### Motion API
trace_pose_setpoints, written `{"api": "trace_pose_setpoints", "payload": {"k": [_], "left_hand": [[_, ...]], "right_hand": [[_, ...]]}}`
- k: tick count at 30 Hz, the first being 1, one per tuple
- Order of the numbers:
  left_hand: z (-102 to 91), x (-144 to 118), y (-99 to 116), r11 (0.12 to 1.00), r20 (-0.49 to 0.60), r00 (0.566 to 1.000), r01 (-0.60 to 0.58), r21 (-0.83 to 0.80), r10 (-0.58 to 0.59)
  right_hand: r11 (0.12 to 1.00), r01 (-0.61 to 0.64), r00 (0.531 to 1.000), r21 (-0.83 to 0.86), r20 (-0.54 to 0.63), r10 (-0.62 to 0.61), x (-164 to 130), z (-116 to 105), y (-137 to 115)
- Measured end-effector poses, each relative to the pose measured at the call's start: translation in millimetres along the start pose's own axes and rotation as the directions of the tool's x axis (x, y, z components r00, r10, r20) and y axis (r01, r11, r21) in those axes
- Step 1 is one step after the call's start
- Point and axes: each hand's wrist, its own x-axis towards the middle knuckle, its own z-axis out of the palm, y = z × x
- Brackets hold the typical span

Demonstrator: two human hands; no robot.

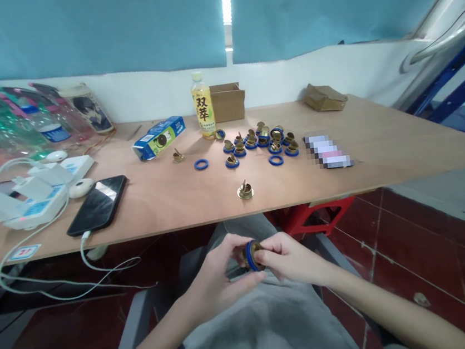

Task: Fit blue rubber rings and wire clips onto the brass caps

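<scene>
Above my lap, in front of the table edge, both hands grip one brass fitting with a blue ring [250, 255] around it. My left hand [222, 271] is closed on its left side, thumb below and fingers above. From the right, my right hand [287, 255] pinches the brass part between thumb and fingers. On the table beyond lies a brass fitting without a ring [245, 190], and another bare one [178, 156] sits farther left. Two loose blue rings, one left [201, 164] and one right [276, 160], lie flat near several ringed brass fittings [250, 140].
A blue-green box [160, 138], a yellow drink bottle [203, 106] and a cardboard box [228, 102] stand at the back. A black phone [98, 205], power strip [50, 192] and white cables are left. A lit phone [328, 151] and brown paper packet [325, 97] are right.
</scene>
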Motion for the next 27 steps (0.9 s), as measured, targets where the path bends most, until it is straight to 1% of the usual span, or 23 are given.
{"api": "trace_pose_setpoints", "payload": {"k": [3,6,8,11,13,15,17,19,22,27], "left_hand": [[1.6,1,0,0.999,-0.082,0.996,-0.03,-0.031,0.028],[3.7,2,0,0.993,-0.163,0.986,-0.061,-0.104,0.044],[5.1,3,1,0.988,-0.22,0.974,-0.079,-0.135,0.048],[6.1,3,2,0.989,-0.293,0.955,-0.089,-0.121,0.05],[5.3,2,3,0.991,-0.3,0.953,-0.082,-0.103,0.048],[3.5,2,5,0.995,-0.278,0.96,-0.06,-0.085,0.034],[1.7,2,7,0.997,-0.256,0.966,-0.036,-0.063,0.019],[0.9,2,8,0.999,-0.257,0.966,-0.02,-0.045,0.007],[1.9,3,7,0.999,-0.274,0.962,-0.03,-0.027,0.021],[5.9,3,3,0.998,-0.314,0.948,-0.035,0.049,0.049]], "right_hand": [[0.993,0.075,0.997,0.09,-0.007,-0.074,0,-1,-2],[0.973,0.163,0.985,0.165,-0.078,-0.151,1,-4,-3],[0.96,0.186,0.979,0.211,-0.125,-0.163,3,-6,-3],[0.943,0.166,0.979,0.287,-0.166,-0.122,5,-8,-1],[0.932,0.15,0.98,0.329,-0.172,-0.097,6,-8,1],[0.923,0.143,0.981,0.356,-0.171,-0.086,7,-8,2],[0.918,0.142,0.981,0.369,-0.174,-0.082,7,-7,2],[0.919,0.141,0.98,0.367,-0.181,-0.079,6,-6,1],[0.933,0.156,0.976,0.325,-0.194,-0.095,5,-6,-1],[0.965,0.179,0.972,0.192,-0.184,-0.144,-4,-2,-6]]}}
